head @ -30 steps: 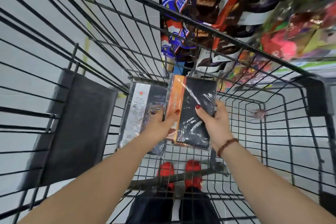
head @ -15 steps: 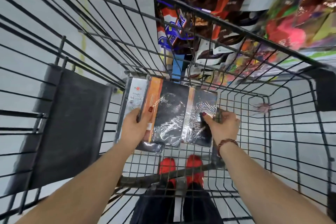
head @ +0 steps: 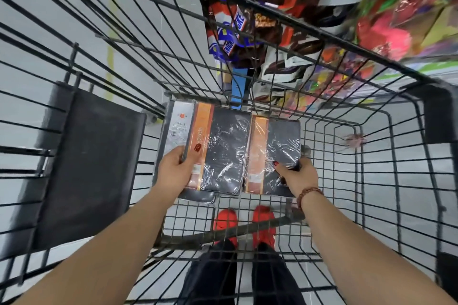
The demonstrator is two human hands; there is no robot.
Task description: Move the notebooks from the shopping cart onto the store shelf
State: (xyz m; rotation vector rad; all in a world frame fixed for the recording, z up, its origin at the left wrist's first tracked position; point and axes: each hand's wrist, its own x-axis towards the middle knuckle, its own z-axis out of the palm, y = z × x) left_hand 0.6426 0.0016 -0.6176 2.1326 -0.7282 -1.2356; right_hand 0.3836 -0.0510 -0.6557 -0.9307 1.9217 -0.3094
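Inside the black wire shopping cart I hold two shrink-wrapped notebooks side by side, each black with an orange strip. My left hand grips the left notebook by its orange edge, thumb on the cover. My right hand pinches the lower right corner of the right notebook. Under the left one lies a third notebook with a silver-white strip, flat on the cart floor.
A dark folded child-seat flap fills the cart's left side. Beyond the cart's far rim hang chocolate-bar packs and colourful snack bags. My red shoes show through the wire floor.
One second ago both hands held a single stack; since then the hands have drawn apart, splitting it into two notebooks, one in each hand. The view has tilted slightly.
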